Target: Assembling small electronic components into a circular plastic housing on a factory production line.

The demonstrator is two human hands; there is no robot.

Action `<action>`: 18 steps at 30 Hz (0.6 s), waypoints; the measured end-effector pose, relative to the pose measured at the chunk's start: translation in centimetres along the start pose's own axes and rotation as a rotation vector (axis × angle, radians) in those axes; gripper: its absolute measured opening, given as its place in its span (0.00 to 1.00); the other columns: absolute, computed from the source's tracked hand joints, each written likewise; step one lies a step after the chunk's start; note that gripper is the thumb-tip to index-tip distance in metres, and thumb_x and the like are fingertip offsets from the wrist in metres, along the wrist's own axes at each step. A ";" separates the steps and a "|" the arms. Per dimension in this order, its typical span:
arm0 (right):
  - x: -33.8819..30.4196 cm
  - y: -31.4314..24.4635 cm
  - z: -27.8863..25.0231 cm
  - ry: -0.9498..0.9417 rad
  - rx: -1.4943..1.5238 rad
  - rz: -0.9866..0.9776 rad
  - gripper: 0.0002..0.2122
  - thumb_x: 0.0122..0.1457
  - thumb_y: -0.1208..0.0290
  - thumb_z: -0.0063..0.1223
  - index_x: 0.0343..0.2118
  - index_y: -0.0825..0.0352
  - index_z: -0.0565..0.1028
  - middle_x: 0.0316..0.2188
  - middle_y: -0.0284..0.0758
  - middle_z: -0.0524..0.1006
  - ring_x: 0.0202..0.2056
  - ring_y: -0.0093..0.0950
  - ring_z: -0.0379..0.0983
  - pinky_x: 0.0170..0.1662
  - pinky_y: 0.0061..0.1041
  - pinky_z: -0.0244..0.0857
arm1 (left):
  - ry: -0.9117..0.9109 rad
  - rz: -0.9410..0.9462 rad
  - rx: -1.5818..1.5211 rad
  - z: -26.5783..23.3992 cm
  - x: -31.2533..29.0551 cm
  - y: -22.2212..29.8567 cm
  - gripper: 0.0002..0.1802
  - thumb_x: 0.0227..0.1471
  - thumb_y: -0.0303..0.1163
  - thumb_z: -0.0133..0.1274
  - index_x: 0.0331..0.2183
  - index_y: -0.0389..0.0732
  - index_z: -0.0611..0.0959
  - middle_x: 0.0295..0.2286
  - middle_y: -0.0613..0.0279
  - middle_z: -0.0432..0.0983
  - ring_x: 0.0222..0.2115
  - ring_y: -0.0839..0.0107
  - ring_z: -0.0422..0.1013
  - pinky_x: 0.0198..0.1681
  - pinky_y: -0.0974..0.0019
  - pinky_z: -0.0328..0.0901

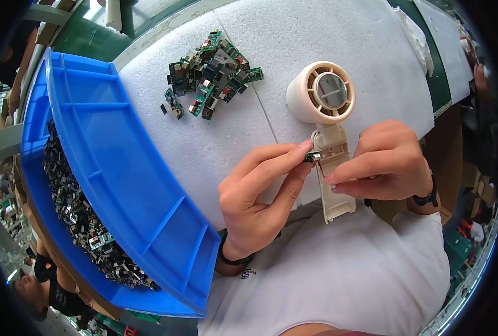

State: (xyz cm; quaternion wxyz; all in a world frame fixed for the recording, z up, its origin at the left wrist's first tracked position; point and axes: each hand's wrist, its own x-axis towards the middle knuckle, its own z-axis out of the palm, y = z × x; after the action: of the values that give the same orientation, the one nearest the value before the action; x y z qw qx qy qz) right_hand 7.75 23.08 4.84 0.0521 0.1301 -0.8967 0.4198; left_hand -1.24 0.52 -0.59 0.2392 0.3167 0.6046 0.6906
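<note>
A cream handheld fan lies in front of me, its round head [320,92] on the far side and its opened handle shell [337,206] toward my body. Between the thumb and fingertips of my left hand [263,193] is a small green circuit board [312,157], held at the left edge of the handle. A thin reddish wire seems to run down from the board. My right hand [383,162] is over the handle's right side, its fingers pinched on a tiny white piece [333,187], perhaps a connector; the fingers partly hide it.
Beyond my left hand, a loose pile of green circuit boards [210,75] lies on the white foam sheet [327,33]. At the left stands a large blue plastic bin [126,151] with many more small boards [72,204] inside. Another person [53,285] is at the far lower left.
</note>
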 end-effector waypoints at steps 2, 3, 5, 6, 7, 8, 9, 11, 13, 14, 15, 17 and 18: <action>-0.1 0.1 0.3 -0.022 -0.010 -0.050 0.09 0.44 0.71 0.75 0.29 0.58 0.85 0.18 0.25 0.75 0.16 0.20 0.68 0.19 0.21 0.55 | 0.000 0.003 0.006 0.0 0.0 0.0 0.20 0.54 0.08 0.54 0.49 0.28 0.81 0.47 0.46 0.75 0.47 0.65 0.76 0.50 0.68 0.73; 0.0 0.1 0.6 0.010 0.000 -0.043 0.09 0.46 0.71 0.74 0.30 0.58 0.84 0.18 0.25 0.73 0.16 0.21 0.68 0.19 0.22 0.56 | 0.003 0.006 0.012 0.0 -0.1 0.0 0.20 0.54 0.08 0.54 0.49 0.28 0.81 0.47 0.46 0.75 0.47 0.65 0.76 0.50 0.68 0.73; 0.1 0.0 1.2 0.072 0.020 -0.031 0.07 0.49 0.70 0.72 0.31 0.58 0.84 0.17 0.26 0.70 0.17 0.23 0.67 0.18 0.24 0.57 | 0.004 0.010 0.019 0.2 0.0 0.0 0.20 0.55 0.08 0.53 0.49 0.28 0.81 0.47 0.46 0.75 0.47 0.65 0.76 0.50 0.68 0.73; 0.2 0.1 1.5 0.071 0.021 -0.032 0.07 0.49 0.70 0.72 0.31 0.58 0.84 0.17 0.26 0.70 0.17 0.23 0.67 0.18 0.24 0.57 | 0.041 0.013 0.008 0.5 0.1 0.0 0.20 0.53 0.09 0.56 0.48 0.30 0.83 0.44 0.48 0.77 0.43 0.66 0.77 0.47 0.68 0.73; 0.2 0.1 1.7 0.085 -0.004 -0.043 0.08 0.48 0.71 0.73 0.31 0.58 0.84 0.17 0.26 0.71 0.17 0.23 0.67 0.18 0.24 0.57 | 0.077 0.016 -0.003 0.7 0.2 0.0 0.21 0.50 0.10 0.58 0.47 0.33 0.84 0.41 0.50 0.80 0.40 0.67 0.78 0.43 0.68 0.73; 0.3 0.2 1.9 0.099 -0.029 -0.054 0.09 0.46 0.71 0.74 0.30 0.59 0.84 0.18 0.25 0.73 0.17 0.22 0.68 0.19 0.23 0.57 | 0.114 0.019 -0.015 0.8 0.3 -0.1 0.21 0.48 0.11 0.61 0.46 0.35 0.86 0.39 0.52 0.82 0.37 0.68 0.79 0.40 0.68 0.73; 0.3 0.2 2.0 0.112 -0.055 -0.064 0.10 0.45 0.71 0.75 0.30 0.59 0.84 0.18 0.25 0.75 0.17 0.22 0.69 0.19 0.23 0.57 | 0.115 0.018 -0.015 0.8 0.3 -0.1 0.21 0.48 0.11 0.61 0.46 0.35 0.86 0.39 0.52 0.82 0.37 0.68 0.79 0.40 0.68 0.73; 0.3 0.2 2.2 0.120 -0.066 -0.068 0.09 0.45 0.71 0.74 0.30 0.59 0.84 0.18 0.25 0.75 0.17 0.22 0.69 0.20 0.23 0.57 | 0.117 0.022 0.008 0.7 0.4 -0.1 0.21 0.49 0.11 0.60 0.46 0.35 0.86 0.39 0.52 0.82 0.37 0.68 0.79 0.40 0.68 0.73; 0.3 0.0 2.3 0.139 -0.091 -0.077 0.09 0.46 0.72 0.73 0.31 0.61 0.83 0.18 0.25 0.74 0.17 0.22 0.69 0.20 0.23 0.58 | 0.118 0.029 0.022 0.5 0.2 0.0 0.21 0.49 0.11 0.60 0.46 0.35 0.85 0.39 0.52 0.82 0.37 0.68 0.80 0.40 0.68 0.74; 0.3 -0.2 2.4 0.140 -0.092 -0.080 0.09 0.46 0.72 0.73 0.31 0.61 0.83 0.18 0.25 0.74 0.17 0.22 0.69 0.20 0.23 0.58 | 0.080 0.027 0.023 0.3 0.1 0.0 0.20 0.51 0.11 0.58 0.47 0.33 0.84 0.42 0.50 0.80 0.40 0.67 0.78 0.43 0.68 0.74; 0.2 -0.4 2.4 0.156 -0.138 -0.084 0.09 0.47 0.73 0.72 0.31 0.61 0.83 0.18 0.26 0.75 0.17 0.22 0.69 0.20 0.23 0.58 | 0.042 0.025 0.025 0.1 -0.1 0.1 0.20 0.53 0.10 0.56 0.48 0.30 0.82 0.44 0.48 0.78 0.44 0.66 0.77 0.47 0.68 0.74; 0.2 -0.5 2.3 0.187 -0.232 -0.083 0.09 0.48 0.74 0.71 0.33 0.63 0.82 0.19 0.27 0.75 0.17 0.22 0.69 0.19 0.23 0.59 | 0.002 0.021 0.023 0.0 -0.1 0.0 0.19 0.55 0.09 0.53 0.49 0.28 0.81 0.47 0.46 0.76 0.47 0.64 0.76 0.50 0.68 0.74; 0.2 -0.4 2.4 0.188 -0.233 -0.082 0.09 0.48 0.74 0.71 0.33 0.63 0.82 0.19 0.27 0.75 0.17 0.22 0.69 0.19 0.23 0.59 | 0.006 0.016 0.017 0.0 -0.1 -0.1 0.19 0.55 0.09 0.53 0.49 0.28 0.81 0.47 0.46 0.76 0.47 0.64 0.76 0.50 0.68 0.74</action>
State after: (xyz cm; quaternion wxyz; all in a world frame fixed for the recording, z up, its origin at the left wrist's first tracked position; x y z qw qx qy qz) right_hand 7.77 20.95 3.67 0.1676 0.1200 -0.9245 0.3206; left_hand -1.14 0.48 -0.67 0.2290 0.3213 0.6086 0.6884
